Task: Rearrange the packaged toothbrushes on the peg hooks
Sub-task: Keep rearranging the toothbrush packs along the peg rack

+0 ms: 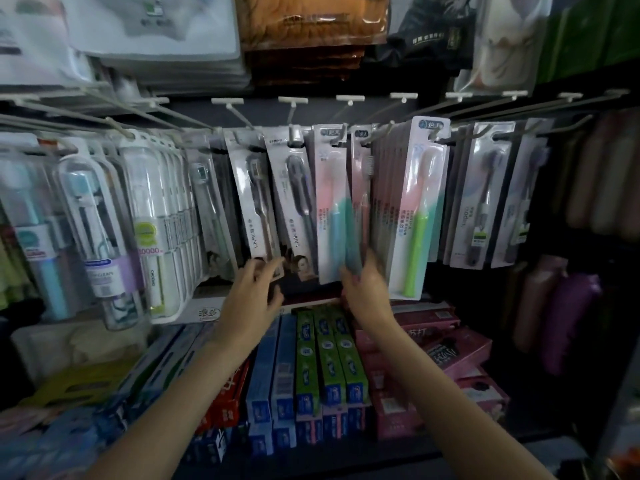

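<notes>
1. The packaged toothbrushes hang in rows from the peg hooks (341, 133), cards facing out so shoppers can read them.
2. The right hand (363, 285) grips the lower end of a teal-and-pink toothbrush pack (337, 216), probably to swing it on its hook.
3. The left hand (254, 289), fingers loosely spread, touches the bottom of the black-brush pack (294, 202), steadying it.
4. Toothpaste boxes (325, 362) lie on the shelf below.

Both hands (254, 285) raised, fingers spread

Both forearms bare, no sleeves, left hand (251, 289) ringless.
</notes>
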Available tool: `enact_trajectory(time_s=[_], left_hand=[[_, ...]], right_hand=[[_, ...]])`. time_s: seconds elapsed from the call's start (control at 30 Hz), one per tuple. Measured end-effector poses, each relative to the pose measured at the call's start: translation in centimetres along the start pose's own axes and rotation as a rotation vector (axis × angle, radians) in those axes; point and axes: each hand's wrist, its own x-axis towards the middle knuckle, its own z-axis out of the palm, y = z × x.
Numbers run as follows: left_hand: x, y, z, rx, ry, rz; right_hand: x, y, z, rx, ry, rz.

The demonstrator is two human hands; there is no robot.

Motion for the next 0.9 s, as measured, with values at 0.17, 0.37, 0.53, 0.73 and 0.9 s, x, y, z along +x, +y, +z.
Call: enact_trajectory(time_s=[0.17,0.37,0.53,0.73,0.9], left_hand=[[0.5,0.0,-0.9,0.000,0.206,-0.072],[0.2,-0.6,-1.2,0.063,0.295,-0.221],[-0.4,-1.6,0.7,0.162,0.157,-0.155],[-0.2,-2.8,0.5,0.127,0.173,-0.107],[2.2,-2.5,-1.8,0.065,0.297,-0.141]], right_hand=[[-0.4,-1.9,-0.3,-0.049,0.142,-0.176],[1.0,-3.6,0.8,0.017,0.078,-0.137],[1.1,-3.2,1.5,0.103,-0.012,0.075],[1.3,-2.9,0.8,0.045,-0.042,0.121],[1.9,-4.8,1.4,-0.041,0.186,-0.177]])
